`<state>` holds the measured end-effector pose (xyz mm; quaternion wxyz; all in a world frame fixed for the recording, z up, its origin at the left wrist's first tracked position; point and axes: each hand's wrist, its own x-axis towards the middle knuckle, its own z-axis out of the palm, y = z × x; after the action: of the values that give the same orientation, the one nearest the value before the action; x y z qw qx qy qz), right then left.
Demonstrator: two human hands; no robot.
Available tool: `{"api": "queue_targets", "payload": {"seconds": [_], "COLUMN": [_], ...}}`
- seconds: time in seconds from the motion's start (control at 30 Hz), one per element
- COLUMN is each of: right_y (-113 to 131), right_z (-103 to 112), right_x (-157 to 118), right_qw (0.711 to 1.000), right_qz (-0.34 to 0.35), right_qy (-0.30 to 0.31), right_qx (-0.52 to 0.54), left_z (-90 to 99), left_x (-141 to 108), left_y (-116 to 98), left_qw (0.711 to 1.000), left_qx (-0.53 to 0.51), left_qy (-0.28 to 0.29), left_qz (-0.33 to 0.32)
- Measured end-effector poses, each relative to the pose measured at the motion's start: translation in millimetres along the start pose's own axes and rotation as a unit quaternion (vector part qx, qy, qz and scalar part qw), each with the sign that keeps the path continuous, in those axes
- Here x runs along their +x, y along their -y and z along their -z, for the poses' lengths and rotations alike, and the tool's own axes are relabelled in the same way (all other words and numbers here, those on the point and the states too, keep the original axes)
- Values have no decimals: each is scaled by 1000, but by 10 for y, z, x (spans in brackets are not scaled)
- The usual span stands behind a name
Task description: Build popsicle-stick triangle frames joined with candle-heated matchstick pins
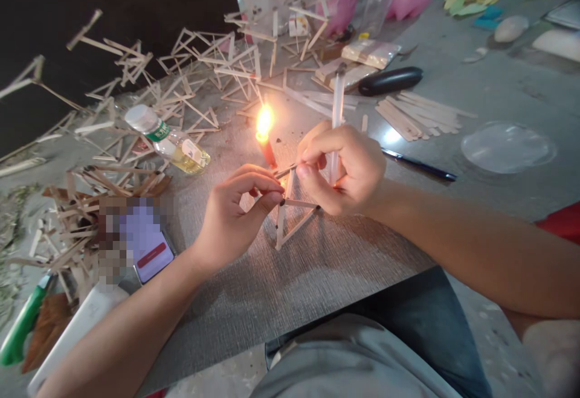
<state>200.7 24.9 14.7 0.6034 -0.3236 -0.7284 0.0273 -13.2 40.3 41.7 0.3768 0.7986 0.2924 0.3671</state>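
My left hand (pixel 238 211) is closed, thumb and fingertips pinching at the upper corner of a small frame of wooden sticks (pixel 298 231). The frame has dark spots at its joints and rests on the grey tabletop (pixel 235 313). In my right hand (pixel 351 165) a translucent glue stick (pixel 338 99) stands roughly upright, held by the curled fingers. The thumb and forefinger of that hand pinch the end of a thin dark piece (pixel 286 171) that spans to my left fingertips. Just behind both hands burns a lit orange candle (pixel 268 149).
Left of the candle lies a small bottle of yellow liquid (pixel 181 150). Tangled stick frames (pixel 194 72) fill the back left. A phone (pixel 147 241) and a green-handled knife (pixel 25 328) lie left. Flat sticks (pixel 412 117), a pen (pixel 421 165) and a clear lid (pixel 507 147) lie right.
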Motion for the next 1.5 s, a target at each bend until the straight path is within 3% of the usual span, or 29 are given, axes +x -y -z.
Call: {"api": "queue_targets", "payload": {"seconds": [0.7, 0.97, 1.23, 1.33, 1.4, 1.5], "right_y": [-15, -4, 29, 46, 52, 52], "right_z": [9, 11, 31, 24, 8, -10], "right_x": [-12, -5, 16, 19, 19, 37], "right_qw": [1000, 1000, 999, 997, 997, 999], "right_qz": [19, 3, 39, 51, 32, -10], "right_qy": [-1, 6, -9, -12, -29, -25], "right_qx": [21, 1, 23, 59, 71, 40], "left_z": [1, 2, -141, -282, -395, -538], "left_x": [4, -23, -157, -254, -317, -393], "left_y": [11, -3, 125, 125, 92, 34], "left_qw": [999, 996, 974, 954, 937, 929], "left_qx": [-36, -76, -177, -220, -233, -238], "left_qy": [7, 2, -83, -147, -210, -246], "left_qz": [7, 52, 113, 138, 153, 143]}}
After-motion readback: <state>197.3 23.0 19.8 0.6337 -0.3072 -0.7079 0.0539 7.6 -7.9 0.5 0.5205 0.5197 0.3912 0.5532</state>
